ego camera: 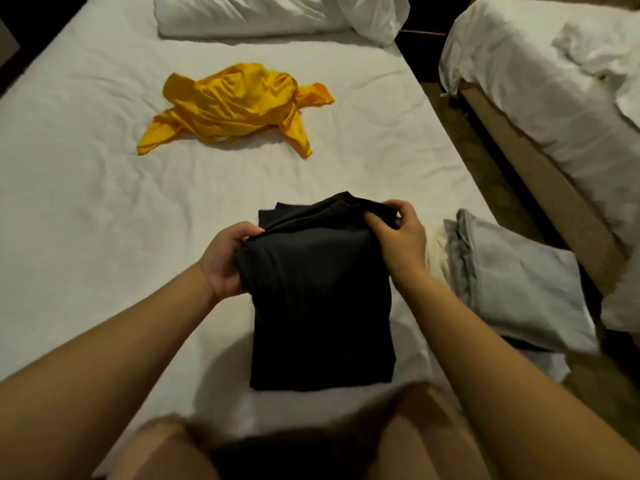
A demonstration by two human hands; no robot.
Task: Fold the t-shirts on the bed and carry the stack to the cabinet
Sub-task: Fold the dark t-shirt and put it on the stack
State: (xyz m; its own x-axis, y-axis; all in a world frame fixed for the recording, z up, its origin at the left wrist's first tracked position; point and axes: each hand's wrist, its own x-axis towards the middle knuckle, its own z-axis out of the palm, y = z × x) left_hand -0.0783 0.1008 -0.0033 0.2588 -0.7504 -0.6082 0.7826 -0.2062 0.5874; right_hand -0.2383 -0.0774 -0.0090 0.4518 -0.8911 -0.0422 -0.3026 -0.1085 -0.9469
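A black t-shirt (318, 299), partly folded into a narrow rectangle, lies on the white bed (86, 209) right in front of me. My left hand (225, 261) grips its upper left edge. At the upper right corner my right hand (401, 230) pinches the fabric. A crumpled yellow t-shirt (235, 105) lies unfolded farther up the bed. At the bed's right edge sits a folded light grey t-shirt (519, 282) on top of other pale folded cloth.
A white pillow (249, 15) and bunched duvet lie at the head of the bed. A second bed (554, 109) with white sheets stands to the right, across a narrow strip of brown floor (485, 161).
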